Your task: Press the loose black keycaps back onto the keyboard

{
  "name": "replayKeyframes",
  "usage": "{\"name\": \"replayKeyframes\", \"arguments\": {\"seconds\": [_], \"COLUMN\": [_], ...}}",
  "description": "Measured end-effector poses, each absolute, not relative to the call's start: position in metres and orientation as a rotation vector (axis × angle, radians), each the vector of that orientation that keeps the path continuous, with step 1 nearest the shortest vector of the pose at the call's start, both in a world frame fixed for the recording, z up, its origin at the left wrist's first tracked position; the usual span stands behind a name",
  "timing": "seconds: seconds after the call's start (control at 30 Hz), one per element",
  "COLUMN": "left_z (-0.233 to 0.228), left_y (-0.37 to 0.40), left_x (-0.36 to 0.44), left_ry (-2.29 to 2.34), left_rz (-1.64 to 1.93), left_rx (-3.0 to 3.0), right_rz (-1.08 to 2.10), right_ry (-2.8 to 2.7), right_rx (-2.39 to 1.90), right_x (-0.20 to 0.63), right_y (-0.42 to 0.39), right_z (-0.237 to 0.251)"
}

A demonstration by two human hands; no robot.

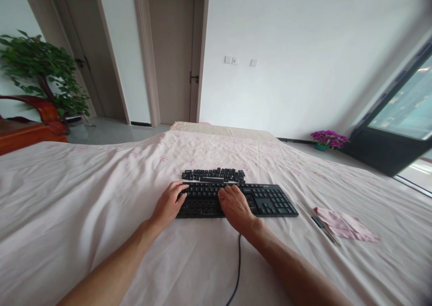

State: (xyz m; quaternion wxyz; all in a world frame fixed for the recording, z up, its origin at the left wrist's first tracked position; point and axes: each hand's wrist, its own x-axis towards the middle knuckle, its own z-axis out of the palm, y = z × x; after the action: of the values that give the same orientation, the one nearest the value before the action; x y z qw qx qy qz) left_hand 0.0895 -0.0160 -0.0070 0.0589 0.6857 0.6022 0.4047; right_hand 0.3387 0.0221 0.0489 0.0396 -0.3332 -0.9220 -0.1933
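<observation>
Keyboard (208,203) on cloth (101,198), well in from far edge. Probably light, stiff, smooth plastic; grip by short ends, sparing bare key posts, likely fragile. Loose keys (229,174) just beyond keyboard's far edge: likely feather-light, slippery; pinch by sides.

Left hand (168,202): at keyboard's left end, thumb and fingers apart. Right hand (233,204): over middle, fingers curled close; cannot tell if pinching anything.

Count: one keyboard, one cable (239,261), one rag (347,225); loose keys many, too small to count.

The left grip (168,201) and right grip (235,203) rest on a black keyboard (275,200) beside loose keycaps (231,175).
</observation>
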Motion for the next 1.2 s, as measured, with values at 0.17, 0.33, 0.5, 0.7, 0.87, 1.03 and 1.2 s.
{"name": "replayKeyframes", "arguments": {"seconds": [0.17,0.33,0.5,0.7,0.87,1.03,1.2], "left_z": [-0.007,-0.006,-0.004,-0.003,-0.004,-0.003,-0.002], "left_y": [-0.016,-0.016,-0.016,-0.016,-0.017,-0.017,-0.017], "left_x": [0.089,0.089,0.09,0.09,0.089,0.09,0.09], "left_ry": [1.818,1.812,1.814,1.815,1.814,1.818,1.827], "left_rz": [1.229,1.236,1.244,1.243,1.228,1.237,1.235], "left_rx": [2.082,2.074,2.067,2.058,2.053,2.047,2.038], "right_rz": [-0.245,-0.082,0.024,0.072,-0.017,-0.052,-0.054], "right_ry": [-2.641,-2.382,-2.263,-2.305,-2.373,-2.459,-2.522], "right_rx": [-1.119,-1.189,-1.349,-1.535,-1.593,-1.582,-1.623], "right_x": [0.357,0.362,0.361,0.353,0.333,0.318,0.31], "right_y": [0.031,0.043,0.078,0.128,0.155,0.171,0.183], "right_z": [0.047,0.051,0.061,0.07,0.069,0.063,0.06]}}
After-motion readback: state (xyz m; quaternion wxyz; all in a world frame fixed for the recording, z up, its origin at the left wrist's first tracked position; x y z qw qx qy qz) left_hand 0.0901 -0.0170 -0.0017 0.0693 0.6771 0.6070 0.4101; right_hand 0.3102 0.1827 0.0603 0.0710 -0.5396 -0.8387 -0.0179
